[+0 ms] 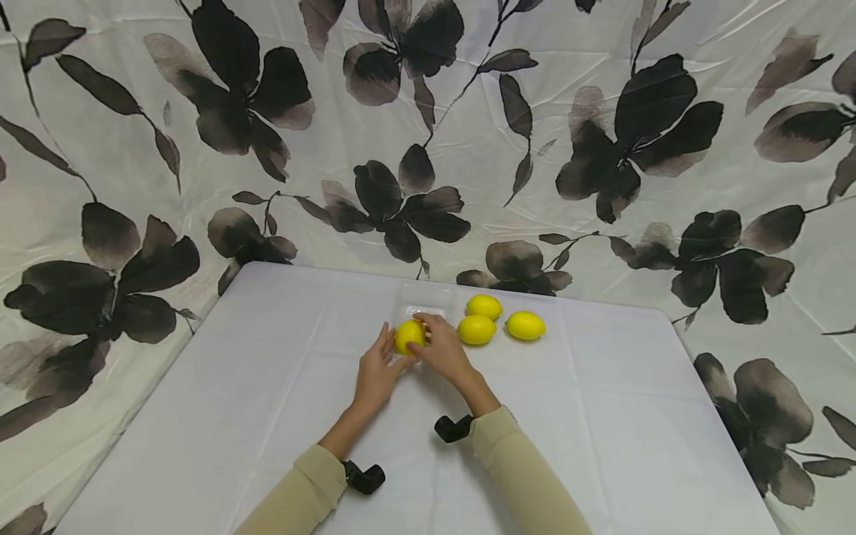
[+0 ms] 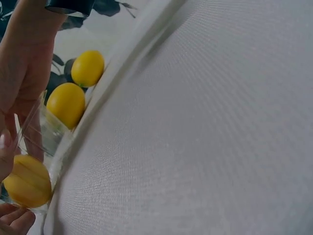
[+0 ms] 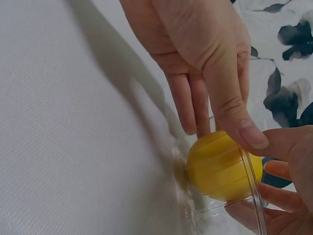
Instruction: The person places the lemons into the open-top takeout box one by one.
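A yellow lemon (image 1: 409,337) sits within a clear plastic container (image 3: 255,196), seen through its transparent wall in both wrist views. My right hand (image 1: 444,349) comes over the rim from the right and grips this lemon, thumb on the near side and fingers beyond. From the left, my left hand (image 1: 376,377) holds the container's side, its thumb by the rim and its fingers around the outside. Just right of my right hand lie two more lemons, one nearer (image 1: 477,330) and one behind it (image 1: 484,306). A further lemon (image 1: 525,325) lies to their right.
A white cloth covers the table (image 1: 602,416). Another clear plastic part (image 1: 426,297) spreads behind the hands near the table's back edge. A floral curtain (image 1: 401,134) hangs behind. Each wrist carries a black camera, such as the one on the left wrist (image 1: 365,478).
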Available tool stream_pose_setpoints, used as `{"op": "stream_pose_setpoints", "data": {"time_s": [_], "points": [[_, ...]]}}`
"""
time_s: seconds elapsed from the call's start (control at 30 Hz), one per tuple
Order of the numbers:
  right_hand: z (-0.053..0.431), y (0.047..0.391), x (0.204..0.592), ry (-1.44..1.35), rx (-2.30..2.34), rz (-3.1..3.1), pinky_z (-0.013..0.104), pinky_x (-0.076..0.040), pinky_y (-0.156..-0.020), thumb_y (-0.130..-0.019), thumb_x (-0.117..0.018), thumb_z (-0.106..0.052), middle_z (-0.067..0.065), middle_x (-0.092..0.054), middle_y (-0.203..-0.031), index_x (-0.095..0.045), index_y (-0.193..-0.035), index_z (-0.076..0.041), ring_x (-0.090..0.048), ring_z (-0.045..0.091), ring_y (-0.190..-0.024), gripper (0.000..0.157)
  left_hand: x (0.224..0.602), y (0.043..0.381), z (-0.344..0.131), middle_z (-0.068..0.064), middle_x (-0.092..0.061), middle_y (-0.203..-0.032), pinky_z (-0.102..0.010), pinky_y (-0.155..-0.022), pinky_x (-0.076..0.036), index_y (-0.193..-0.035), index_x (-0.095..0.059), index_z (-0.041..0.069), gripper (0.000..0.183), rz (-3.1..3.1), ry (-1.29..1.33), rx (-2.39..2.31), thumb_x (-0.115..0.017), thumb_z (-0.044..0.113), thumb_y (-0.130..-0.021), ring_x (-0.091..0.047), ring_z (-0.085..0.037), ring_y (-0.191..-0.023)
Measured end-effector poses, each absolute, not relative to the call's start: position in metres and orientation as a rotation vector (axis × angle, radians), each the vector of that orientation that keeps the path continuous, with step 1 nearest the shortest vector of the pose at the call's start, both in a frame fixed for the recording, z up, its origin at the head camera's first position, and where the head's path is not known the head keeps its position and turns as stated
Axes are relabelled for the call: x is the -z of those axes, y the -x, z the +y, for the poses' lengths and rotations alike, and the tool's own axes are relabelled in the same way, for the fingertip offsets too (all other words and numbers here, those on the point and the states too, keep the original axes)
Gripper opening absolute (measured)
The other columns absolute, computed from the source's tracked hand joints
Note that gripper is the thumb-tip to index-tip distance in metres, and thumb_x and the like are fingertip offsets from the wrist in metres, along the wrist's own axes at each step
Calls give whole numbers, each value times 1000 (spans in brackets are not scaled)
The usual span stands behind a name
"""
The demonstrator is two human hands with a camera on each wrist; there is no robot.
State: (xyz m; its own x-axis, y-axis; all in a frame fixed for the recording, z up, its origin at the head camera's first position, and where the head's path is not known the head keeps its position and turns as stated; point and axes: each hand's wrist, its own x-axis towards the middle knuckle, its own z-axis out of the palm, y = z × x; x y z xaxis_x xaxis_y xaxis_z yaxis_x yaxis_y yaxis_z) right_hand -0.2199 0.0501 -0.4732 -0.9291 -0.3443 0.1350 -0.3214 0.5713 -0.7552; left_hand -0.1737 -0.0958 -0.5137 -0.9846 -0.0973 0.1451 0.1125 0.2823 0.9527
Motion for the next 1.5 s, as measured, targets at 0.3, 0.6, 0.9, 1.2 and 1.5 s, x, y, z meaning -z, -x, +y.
{"op": "stream_pose_setpoints", "data": {"time_s": [0.3, 0.6, 0.9, 1.2, 1.5], "points": [[57, 219, 475, 557, 1364, 2756, 41, -55, -99, -89, -74, -14, 19, -54, -139, -53, -138, -2, -57, 35, -124, 55, 514, 173, -90, -20, -41, -153, -40, -110, -44, -154, -24, -3, 94, -2365, 14, 1841, -80, 20, -83, -46, -30, -137], [64, 218, 472, 553, 1432, 2688, 42, -54, -102, -89, -73, -10, 21, -51, -140, -49, -141, 0, -55, 37, -127, 57, 518, 175, -95, -20, -42, -152, -41, -110, -44, -154, -25, -2, 95, -2402, -37, 1780, -81, 24, -82, -45, -32, -137], [84, 217, 464, 536, 1523, 2693, 42, -55, -100, -90, -72, -9, 18, -52, -140, -51, -140, -1, -57, 36, -126, 55, 518, 177, -97, -22, -43, -151, -42, -109, -44, -154, -26, -3, 92, -2396, -22, 1778, -81, 19, -83, -47, -35, -136], [108, 223, 456, 568, 1606, 2727, 42, -56, -98, -88, -74, -10, 18, -59, -135, -56, -134, -2, -61, 34, -121, 50, 515, 177, -101, -21, -40, -153, -42, -109, -44, -154, -23, -2, 94, -2436, -25, 1726, -80, 21, -84, -44, -35, -137], [146, 228, 456, 506, 1711, 2686, 43, -53, -102, -88, -75, -10, 20, -58, -136, -57, -134, 0, -58, 35, -124, 51, 514, 177, -94, -22, -40, -153, -40, -110, -44, -154, -23, -3, 94, -2415, 18, 1764, -80, 21, -83, -43, -34, -138]]}}
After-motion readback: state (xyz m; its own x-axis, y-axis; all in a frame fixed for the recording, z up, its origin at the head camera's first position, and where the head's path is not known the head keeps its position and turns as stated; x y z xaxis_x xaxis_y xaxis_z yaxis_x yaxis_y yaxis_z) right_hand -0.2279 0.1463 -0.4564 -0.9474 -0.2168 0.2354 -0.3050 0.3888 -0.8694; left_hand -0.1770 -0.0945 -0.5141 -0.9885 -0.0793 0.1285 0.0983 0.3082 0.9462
